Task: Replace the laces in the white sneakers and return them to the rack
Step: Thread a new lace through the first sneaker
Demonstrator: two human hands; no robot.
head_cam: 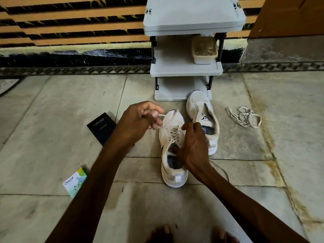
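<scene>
Two white sneakers stand on the stone floor before the rack. The near sneaker (172, 165) is partly laced with a cream lace (175, 135). My left hand (140, 118) pinches one end of that lace above the toe. My right hand (191, 146) grips the sneaker at its tongue and right side, fingers curled over the eyelets. A loose lace end (221, 170) trails on the floor by my right wrist. The far sneaker (204, 120) lies unlaced beside it. A loose tangled lace (244, 118) lies on the floor to the right.
The grey three-shelf rack (185, 70) stands against the wall, with a lidded tub (204, 50) on its middle shelf. A black Vivo box (101, 128) and a small Odonil packet (75, 182) lie at left. My bare toes (163, 234) show at the bottom edge.
</scene>
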